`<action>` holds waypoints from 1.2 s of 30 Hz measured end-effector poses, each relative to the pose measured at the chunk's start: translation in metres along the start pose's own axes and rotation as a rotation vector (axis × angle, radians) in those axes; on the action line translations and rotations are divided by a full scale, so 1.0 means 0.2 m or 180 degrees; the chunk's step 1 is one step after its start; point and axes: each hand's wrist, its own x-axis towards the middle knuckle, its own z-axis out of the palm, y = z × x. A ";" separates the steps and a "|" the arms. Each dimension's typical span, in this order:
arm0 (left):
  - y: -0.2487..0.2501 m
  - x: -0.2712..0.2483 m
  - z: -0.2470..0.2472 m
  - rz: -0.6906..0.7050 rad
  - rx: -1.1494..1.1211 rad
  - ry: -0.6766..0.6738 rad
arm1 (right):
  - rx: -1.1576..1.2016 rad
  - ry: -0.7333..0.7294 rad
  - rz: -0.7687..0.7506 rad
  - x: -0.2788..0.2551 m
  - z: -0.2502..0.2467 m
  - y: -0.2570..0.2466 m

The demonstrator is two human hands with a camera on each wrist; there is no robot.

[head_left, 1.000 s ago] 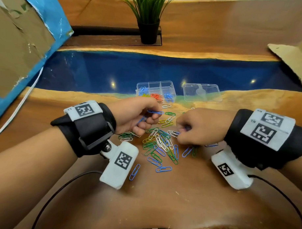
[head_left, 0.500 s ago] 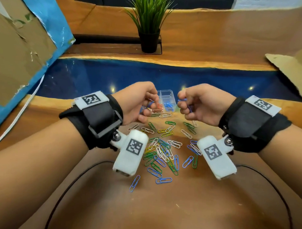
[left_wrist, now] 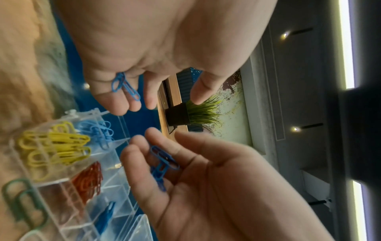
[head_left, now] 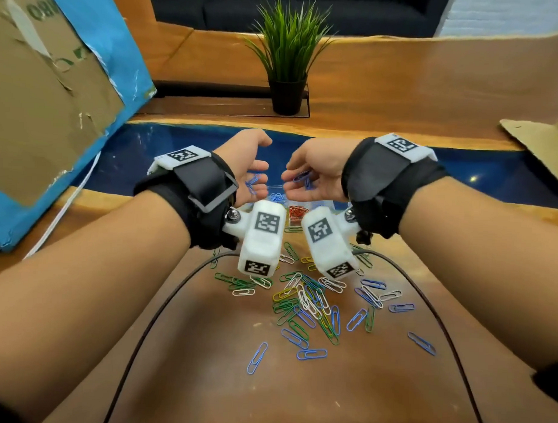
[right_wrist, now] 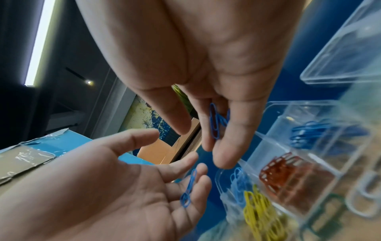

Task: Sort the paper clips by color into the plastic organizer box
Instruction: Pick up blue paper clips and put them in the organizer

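Both hands hover side by side over the clear plastic organizer box (left_wrist: 115, 163), which the wrist cameras mostly hide in the head view. My left hand (head_left: 257, 166) has relaxed fingers and its thumb apart, and blue paper clips (left_wrist: 123, 86) lie on the fingers. My right hand (head_left: 296, 180) is likewise spread, with blue clips (right_wrist: 215, 124) resting on its fingers. The box compartments hold yellow clips (left_wrist: 59, 146), light blue clips (left_wrist: 98, 132), red clips (head_left: 298, 212) and dark blue clips (right_wrist: 313, 130). A mixed pile of clips (head_left: 309, 301) lies on the wooden table nearer me.
The box's clear lid (right_wrist: 340, 57) lies to its right. A potted plant (head_left: 286, 94) stands at the back. A blue and cardboard box (head_left: 54, 92) leans at left, and cardboard (head_left: 546, 138) lies at right. Black cables (head_left: 160, 318) run beside the pile.
Both hands rose from the pile with blue clips, moved forward over the box, and their fingers loosened from a pinch to a relaxed spread.
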 end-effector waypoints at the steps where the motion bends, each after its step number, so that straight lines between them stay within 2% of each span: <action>1: 0.00 0.00 0.01 0.0023 -0.0020 0.0008 | -0.0030 0.0032 0.0014 0.01 0.01 -0.02; 5: 0.00 0.02 0.03 0.0164 -0.0039 0.0033 | -0.0169 0.0124 0.0052 0.04 0.02 -0.04; 12: -0.01 0.03 0.06 0.0516 0.0070 0.0033 | -0.0418 0.0026 -0.0037 0.05 0.06 -0.03; 22: -0.03 0.03 0.03 0.0461 0.0202 -0.0136 | -0.0622 -0.0108 0.0119 0.04 0.07 -0.05; 27: -0.04 0.01 0.01 0.0544 0.0260 -0.0117 | -0.0641 -0.0039 -0.0042 0.04 0.07 -0.05; 30: -0.06 0.00 0.00 0.0657 0.0444 -0.0048 | -0.0783 0.0131 -0.0245 0.05 0.08 -0.06; 36: -0.08 -0.02 -0.03 0.0746 0.0533 -0.0047 | -0.1355 0.0074 -0.0123 0.06 0.12 -0.03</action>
